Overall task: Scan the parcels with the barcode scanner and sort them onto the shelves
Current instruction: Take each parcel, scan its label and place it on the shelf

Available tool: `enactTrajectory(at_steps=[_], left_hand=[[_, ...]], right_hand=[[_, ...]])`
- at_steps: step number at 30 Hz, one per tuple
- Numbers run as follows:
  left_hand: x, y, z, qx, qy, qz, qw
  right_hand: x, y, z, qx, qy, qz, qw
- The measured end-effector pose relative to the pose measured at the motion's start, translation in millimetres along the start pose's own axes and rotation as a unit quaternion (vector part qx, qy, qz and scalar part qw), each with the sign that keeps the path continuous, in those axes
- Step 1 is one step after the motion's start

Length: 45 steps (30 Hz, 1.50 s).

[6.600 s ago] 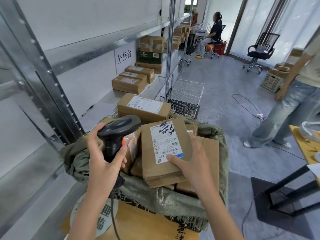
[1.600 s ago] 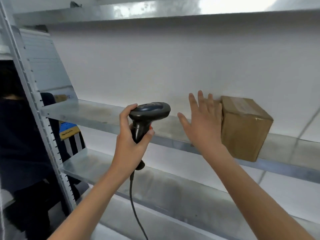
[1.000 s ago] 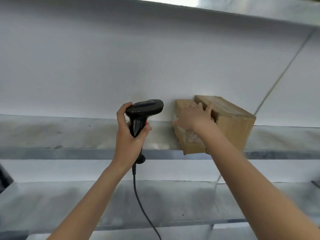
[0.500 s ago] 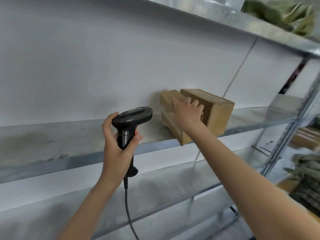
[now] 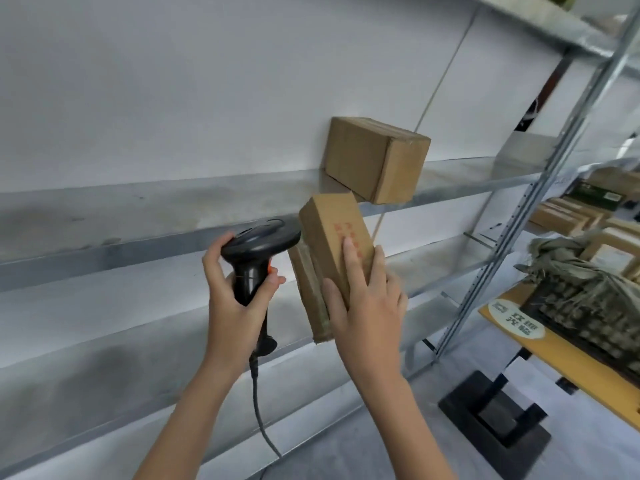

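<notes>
Below the shelf (image 5: 145, 216), right hand (image 5: 367, 299) gripping box (image 5: 332, 237) with curled fingers, left hand (image 5: 239, 292) clasping scanner (image 5: 259, 244) handle

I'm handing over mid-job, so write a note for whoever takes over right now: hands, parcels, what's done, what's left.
Left hand grips the scanner, its head beside the parcel.
Right hand holds a flat parcel upright in front of the shelf, not set down.
One box stands on the shelf against the wall.
Done: that box is shelved.
Left: place the held parcel; whether it has been scanned cannot be told. More parcels wait in the sack on the table at right.
</notes>
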<state>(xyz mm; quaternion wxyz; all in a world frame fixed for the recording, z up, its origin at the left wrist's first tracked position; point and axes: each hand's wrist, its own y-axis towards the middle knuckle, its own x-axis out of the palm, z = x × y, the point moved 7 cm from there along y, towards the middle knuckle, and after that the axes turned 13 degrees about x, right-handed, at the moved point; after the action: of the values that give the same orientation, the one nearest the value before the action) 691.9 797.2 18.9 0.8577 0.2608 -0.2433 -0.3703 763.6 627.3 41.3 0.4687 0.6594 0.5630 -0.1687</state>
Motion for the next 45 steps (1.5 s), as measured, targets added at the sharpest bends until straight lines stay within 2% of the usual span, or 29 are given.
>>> enactTrajectory(at_steps=[4,7,11,15,19,23,31,35,39,45], left_hand=[[-0.9,-39.3,-17.2,-0.046,0.023,-0.002,0.999],[-7.6,-70.4,-34.3,-0.103,0.006,0.021,0.994],[-17.9,-103.3,-52.1,-0.181,-0.048,0.082,0.979],[-24.2,-109.7,-62.7,-0.217,-0.084,0.083,0.969],[-35.2,-109.8,-67.8,-0.243,-0.066,0.087,0.964],[-44.7,-111.5,-66.9,-0.243,-0.071,0.075,0.965],[-58.1,-117.2,-54.8,-0.203,-0.045,0.065,0.976],[-57.3,-112.4,-42.6,-0.174,-0.030,0.045,0.983],[-53.9,-114.8,-40.2,-0.165,-0.034,0.017,0.986],[-53.4,-120.7,-47.5,-0.205,-0.053,0.004,0.977]], right_hand=[[15.8,-43.6,53.5,0.095,0.057,-0.051,0.993],[18.4,-73.3,76.3,0.167,0.145,-0.060,0.973],[24.9,-97.8,73.3,0.185,0.235,-0.067,0.952],[33.6,-104.1,74.7,0.196,0.283,-0.078,0.936],[38.4,-109.9,66.9,0.199,0.325,-0.099,0.919],[46.0,-113.0,61.5,0.187,0.288,-0.121,0.931],[59.3,-115.9,42.0,0.149,0.098,-0.158,0.971],[60.3,-120.6,39.0,0.174,0.000,-0.115,0.978],[60.0,-125.5,36.4,0.197,-0.014,-0.051,0.979],[73.7,-132.7,51.7,0.212,0.007,-0.076,0.974]])
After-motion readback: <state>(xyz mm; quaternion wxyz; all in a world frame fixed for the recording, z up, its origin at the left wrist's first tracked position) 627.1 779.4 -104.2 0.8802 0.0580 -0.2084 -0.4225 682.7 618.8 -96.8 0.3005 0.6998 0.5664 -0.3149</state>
